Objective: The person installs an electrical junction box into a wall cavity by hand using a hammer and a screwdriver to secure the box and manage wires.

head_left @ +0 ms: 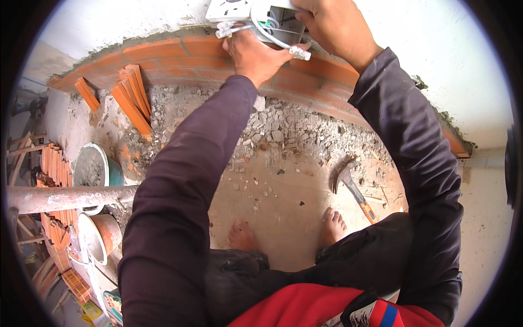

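Note:
Against the wall at the top centre is a white electrical box (pixel 295 37) with a white socket plate (pixel 234 10) at its left. Pale grey cables (pixel 260 26) loop out of it, and a clear plug (pixel 300 53) tips one end. My left hand (pixel 256 59) grips the box from below, its thumb stretched right beside that plug; its other fingers are partly hidden behind the cables. At the box's upper right my right hand (pixel 340 30) is closed on its edge, the fingertips partly out of view.
An orange brick course (pixel 201 54) runs along the wall's foot, with rubble (pixel 275 128) below. Hollow bricks (pixel 131 98) lean at left. A hammer (pixel 354 191) lies near my right foot. Buckets (pixel 111 231), a pole (pixel 71 199) and stacked bricks (pixel 54 163) stand at left.

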Motion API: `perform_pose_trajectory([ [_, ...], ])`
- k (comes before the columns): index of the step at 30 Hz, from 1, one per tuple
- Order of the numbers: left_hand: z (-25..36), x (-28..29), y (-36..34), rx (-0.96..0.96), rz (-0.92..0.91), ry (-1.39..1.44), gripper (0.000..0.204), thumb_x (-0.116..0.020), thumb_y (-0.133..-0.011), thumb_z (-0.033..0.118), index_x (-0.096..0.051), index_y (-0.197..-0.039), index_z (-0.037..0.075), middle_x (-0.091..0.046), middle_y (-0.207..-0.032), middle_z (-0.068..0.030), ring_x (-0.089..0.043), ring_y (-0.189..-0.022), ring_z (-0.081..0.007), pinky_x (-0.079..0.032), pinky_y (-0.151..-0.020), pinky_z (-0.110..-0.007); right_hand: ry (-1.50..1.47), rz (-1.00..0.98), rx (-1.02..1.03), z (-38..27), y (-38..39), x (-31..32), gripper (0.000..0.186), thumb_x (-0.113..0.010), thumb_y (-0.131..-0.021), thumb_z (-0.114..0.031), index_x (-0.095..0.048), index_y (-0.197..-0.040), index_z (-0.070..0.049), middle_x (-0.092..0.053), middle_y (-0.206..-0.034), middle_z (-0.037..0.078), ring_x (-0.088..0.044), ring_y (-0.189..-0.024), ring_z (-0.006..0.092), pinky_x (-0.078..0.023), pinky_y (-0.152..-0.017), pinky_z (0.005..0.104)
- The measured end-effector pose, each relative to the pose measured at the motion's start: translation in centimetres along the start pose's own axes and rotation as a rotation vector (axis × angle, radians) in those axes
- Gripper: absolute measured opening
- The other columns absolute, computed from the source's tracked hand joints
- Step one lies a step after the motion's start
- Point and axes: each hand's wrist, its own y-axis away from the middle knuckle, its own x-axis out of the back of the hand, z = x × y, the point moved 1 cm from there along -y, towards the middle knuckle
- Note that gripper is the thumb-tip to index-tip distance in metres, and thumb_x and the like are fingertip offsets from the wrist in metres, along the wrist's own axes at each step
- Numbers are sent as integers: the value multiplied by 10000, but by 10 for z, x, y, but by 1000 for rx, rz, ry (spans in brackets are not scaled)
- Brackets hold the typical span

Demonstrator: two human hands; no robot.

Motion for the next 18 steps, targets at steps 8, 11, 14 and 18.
perform_pose_trajectory([
  [8, 24, -1, -11, 160, -72, 26, 757, -917, -577, 497, -661, -1175, 109, -678, -1128, -115, -600, -1114, -328, -401, -979, -495, 87, 126, 49, 4, 7, -3, 114, -773, -844, -166, -729, -900, -77, -650, -664, 145, -649, -595, 290, -524, -564, 380],
  [11, 17, -7, -9, 187, -62, -16, 786, -911, -581, 496, -645, -1213, 112, -664, -1160, -126, -576, -1149, -341, -388, -1001, -498, 73, 241, 22, -5, 5, 7, 174, -799, -828, -176, -696, -935, -85, -651, -692, 87, -644, -592, 250, -497, -538, 354],
  [14, 18, -9, -7, 167, -60, -51, 804, -909, -585, 519, -642, -1223, 110, -661, -1155, -129, -568, -1159, -347, -381, -1008, -495, 257, 315, -37, -9, -6, 17, 231, -780, -884, -162, -676, -1072, -76, -690, -832, 40, -656, -676, 152, -517, -612, 282],
  [18, 14, -9, -5, 152, -22, -123, 796, -907, -590, 548, -652, -1203, 108, -664, -1142, -125, -572, -1151, -339, -381, -980, -496, 113, 294, -35, -15, -25, 25, 185, -712, -800, -133, -708, -962, -44, -683, -740, 169, -672, -720, 400, -544, -690, 481],
])
